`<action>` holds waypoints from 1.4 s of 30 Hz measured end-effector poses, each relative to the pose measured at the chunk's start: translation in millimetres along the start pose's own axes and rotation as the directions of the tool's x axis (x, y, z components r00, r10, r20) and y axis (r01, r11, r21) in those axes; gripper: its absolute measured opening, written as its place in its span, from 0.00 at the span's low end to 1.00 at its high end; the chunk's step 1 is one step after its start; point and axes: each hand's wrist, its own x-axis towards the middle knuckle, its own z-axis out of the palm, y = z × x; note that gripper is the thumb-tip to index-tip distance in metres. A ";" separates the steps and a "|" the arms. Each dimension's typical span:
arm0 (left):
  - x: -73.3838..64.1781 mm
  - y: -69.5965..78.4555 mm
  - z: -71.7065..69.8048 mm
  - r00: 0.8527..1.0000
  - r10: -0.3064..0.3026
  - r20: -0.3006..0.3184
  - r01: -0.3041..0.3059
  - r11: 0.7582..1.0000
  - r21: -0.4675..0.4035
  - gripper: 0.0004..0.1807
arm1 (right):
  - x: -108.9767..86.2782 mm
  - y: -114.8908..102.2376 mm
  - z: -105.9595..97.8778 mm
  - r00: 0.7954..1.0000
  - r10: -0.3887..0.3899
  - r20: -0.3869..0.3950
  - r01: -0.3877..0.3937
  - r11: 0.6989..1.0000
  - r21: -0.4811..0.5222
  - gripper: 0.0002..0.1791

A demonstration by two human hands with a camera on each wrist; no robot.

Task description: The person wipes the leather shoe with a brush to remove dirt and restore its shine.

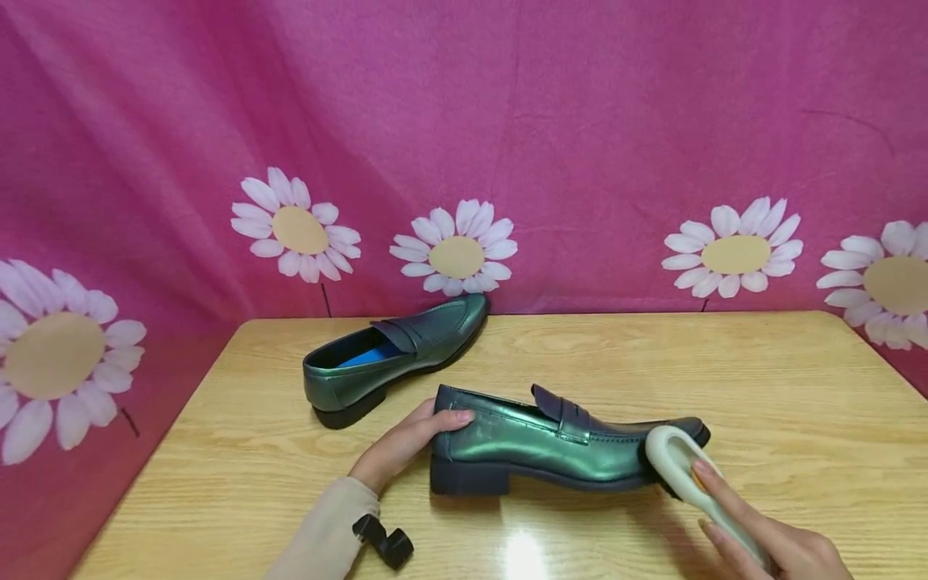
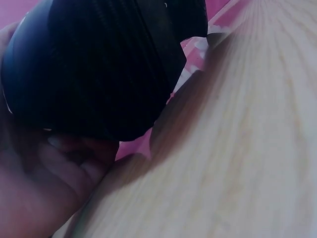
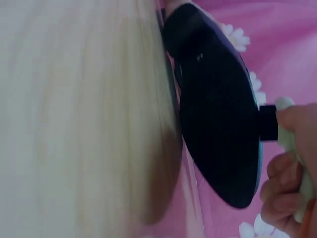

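A shiny green loafer (image 1: 536,451) is held just above the table with its toe to the right. My left hand (image 1: 406,439) grips it by the heel, thumb on the near side. From behind, the left wrist view shows the dark heel (image 2: 99,69) over the fingers. My right hand (image 1: 779,536) holds a shoe brush (image 1: 677,467) by its pale, looped handle. Its black bristles (image 3: 268,123) touch the side of the shoe near the toe. In the right wrist view, the black sole (image 3: 218,119) faces the camera, clear of the tabletop.
The matching loafer (image 1: 399,358), with a blue insole, stands behind on the wooden table (image 1: 761,362). A pink cloth with daisies (image 1: 580,145) hangs around the back and left. A black strap mount (image 1: 384,541) sits at my left sleeve.
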 end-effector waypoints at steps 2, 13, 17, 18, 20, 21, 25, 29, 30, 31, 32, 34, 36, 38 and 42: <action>-1.0 -1.6 0.0 1.000 -0.006 0.003 0.006 1.000 -0.001 0.29 | -2.8 -5.6 0.6 0.998 -0.068 -0.002 0.068 0.998 0.012 0.41; 0.2 -1.3 -0.2 1.000 -0.005 0.000 0.005 1.000 -0.003 0.30 | 3.4 15.7 -6.3 0.957 0.264 0.123 -0.249 0.960 -0.124 0.33; 1.3 -0.3 -0.2 0.999 0.018 0.029 -0.017 1.000 -0.022 0.29 | 3.0 19.0 -5.4 0.939 0.318 0.131 -0.304 0.945 -0.119 0.34; 1.3 0.0 -0.5 0.999 0.023 0.028 -0.022 1.000 -0.022 0.28 | 3.5 18.9 -4.9 0.935 0.331 0.132 -0.317 0.942 -0.114 0.33; 1.4 0.8 -1.0 0.999 0.032 0.025 -0.032 0.999 -0.023 0.28 | 4.4 18.8 -4.1 0.923 0.361 0.136 -0.348 0.931 -0.109 0.33; 1.4 1.1 -1.1 0.999 0.036 0.025 -0.035 0.999 -0.025 0.28 | 5.1 19.3 -4.2 0.913 0.381 0.143 -0.367 0.923 -0.115 0.33; 0.3 1.2 -0.4 0.999 0.031 0.024 -0.030 0.999 -0.027 0.27 | 8.0 24.6 -7.4 0.885 0.428 0.182 -0.405 0.902 -0.153 0.33; -1.7 0.1 0.6 1.000 0.010 0.018 -0.009 1.000 -0.027 0.28 | 8.0 26.2 -9.9 0.893 0.401 0.203 -0.368 0.911 -0.185 0.34; -2.0 -0.2 0.6 1.000 0.008 0.016 -0.008 1.000 -0.027 0.28 | 6.6 24.6 -9.6 0.916 0.355 0.186 -0.325 0.930 -0.173 0.34; -2.3 -0.3 0.5 1.000 0.007 0.013 -0.006 1.000 -0.026 0.28 | 5.4 22.4 -9.3 0.936 0.308 0.172 -0.281 0.945 -0.167 0.35; -2.4 -0.5 0.2 1.000 0.005 0.011 -0.005 1.000 -0.026 0.28 | 4.3 19.8 -9.1 0.955 0.257 0.149 -0.234 0.959 -0.157 0.35; -2.7 -0.6 -0.3 1.000 0.009 0.012 -0.009 1.000 -0.022 0.28 | 2.2 14.6 -9.3 0.983 0.149 0.104 -0.134 0.981 -0.137 0.36; -2.6 -0.5 -0.3 0.999 0.027 0.034 -0.026 0.999 -0.026 0.28 | 1.3 11.3 -10.4 0.993 0.087 0.074 -0.077 0.989 -0.126 0.37; -2.2 -1.1 -0.1 0.997 0.053 0.064 -0.051 0.998 -0.033 0.28 | 0.5 9.8 -11.3 0.990 0.116 0.075 -0.105 0.985 -0.137 0.36; -1.6 -1.9 0.0 0.990 0.083 0.112 -0.079 0.996 -0.037 0.27 | 3.3 17.0 -14.1 0.958 0.250 0.141 -0.220 0.955 -0.200 0.35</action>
